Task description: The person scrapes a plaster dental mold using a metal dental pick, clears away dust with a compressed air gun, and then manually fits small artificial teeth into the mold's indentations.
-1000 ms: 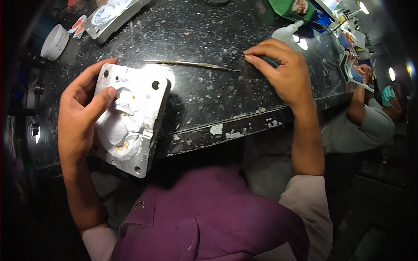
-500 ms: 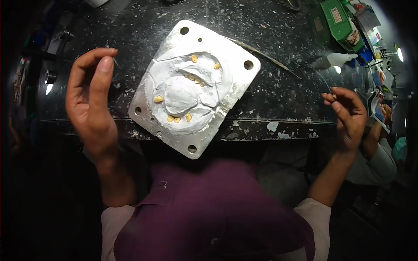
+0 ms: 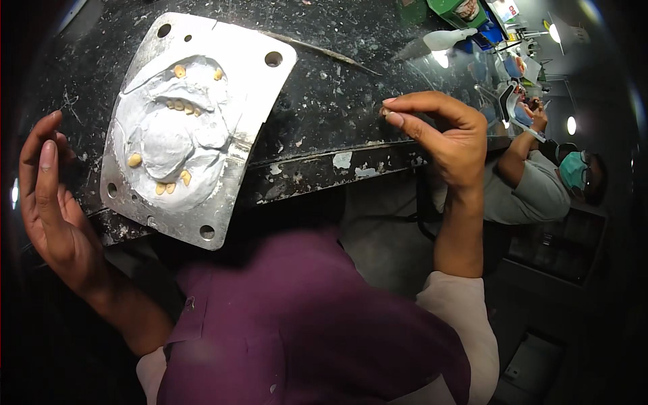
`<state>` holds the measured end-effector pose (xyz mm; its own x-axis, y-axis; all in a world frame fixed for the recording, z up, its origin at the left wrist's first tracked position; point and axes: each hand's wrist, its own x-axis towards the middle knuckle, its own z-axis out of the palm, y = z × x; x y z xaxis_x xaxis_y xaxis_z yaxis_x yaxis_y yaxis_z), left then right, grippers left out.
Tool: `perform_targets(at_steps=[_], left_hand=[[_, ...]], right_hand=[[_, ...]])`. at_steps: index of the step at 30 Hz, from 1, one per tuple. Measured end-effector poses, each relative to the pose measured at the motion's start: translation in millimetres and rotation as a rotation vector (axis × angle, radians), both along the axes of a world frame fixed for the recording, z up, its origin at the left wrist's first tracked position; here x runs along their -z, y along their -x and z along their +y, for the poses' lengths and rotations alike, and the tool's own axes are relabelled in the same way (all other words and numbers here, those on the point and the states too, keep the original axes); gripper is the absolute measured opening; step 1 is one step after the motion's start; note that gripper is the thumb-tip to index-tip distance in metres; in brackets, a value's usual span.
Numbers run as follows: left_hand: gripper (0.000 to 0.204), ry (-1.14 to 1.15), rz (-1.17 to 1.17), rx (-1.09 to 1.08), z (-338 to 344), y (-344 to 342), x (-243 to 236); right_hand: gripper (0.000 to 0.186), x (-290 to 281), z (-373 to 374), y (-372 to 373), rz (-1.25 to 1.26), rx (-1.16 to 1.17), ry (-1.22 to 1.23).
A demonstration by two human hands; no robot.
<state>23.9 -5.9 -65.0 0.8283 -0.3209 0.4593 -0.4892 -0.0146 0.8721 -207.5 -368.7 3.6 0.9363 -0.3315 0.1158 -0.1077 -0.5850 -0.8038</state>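
A metal flask plate (image 3: 270, 88) with a hole near each corner lies tilted on the bench, its near corner sticking out past the edge. White plaster (image 3: 165, 145) fills its middle, with several yellowish false teeth (image 3: 182, 107) set in it in small groups. To the left of the plate is my left hand (image 3: 54, 202), thumb and fingers apart with nothing seen between them. My right hand (image 3: 439, 138), raised over the bench to the right of the plate, pinches a tiny pale piece (image 3: 385, 111) between thumb and fingertip; its kind is too small to make out.
Behind the plate lies a thin metal hand tool (image 3: 331, 52). The black, paint-chipped bench (image 3: 317, 108) ends just in front of it. At the far right stand a green bin (image 3: 452, 10) and a white bottle (image 3: 445, 38). A masked person (image 3: 540, 182) sits at the right.
The view has swung right, so the plate and bench appear further left. My right hand has come nearer the plate, still pinching. My left thumb and fingers have spread apart.
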Motion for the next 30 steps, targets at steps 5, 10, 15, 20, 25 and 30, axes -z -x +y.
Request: perform_targets(at_steps=[5,10,15,20,25,30], left_hand=[[0.036,-0.017,-0.108,0.086,7,-2,8],[0.036,-0.016,-0.112,0.133,9,-4,17],[0.036,-0.021,-0.003,0.116,13,-9,14],[0.035,-0.036,0.012,0.070,-2,-1,15],[0.035,-0.051,-0.017,0.079,-7,-2,12],[0.035,-0.027,-0.044,0.103,-10,-4,12]], right_hand=[[0.013,1,1,-3,0.064,0.028,-0.014],[0.011,4,-6,-8,0.085,-0.035,0.067],[0.008,4,2,-18,0.078,-0.133,0.428],[0.006,4,1,-21,0.111,-0.160,0.588],[0.008,4,2,-23,0.068,-0.206,0.757],[0.015,7,-2,-22,-0.027,-0.209,0.924]])
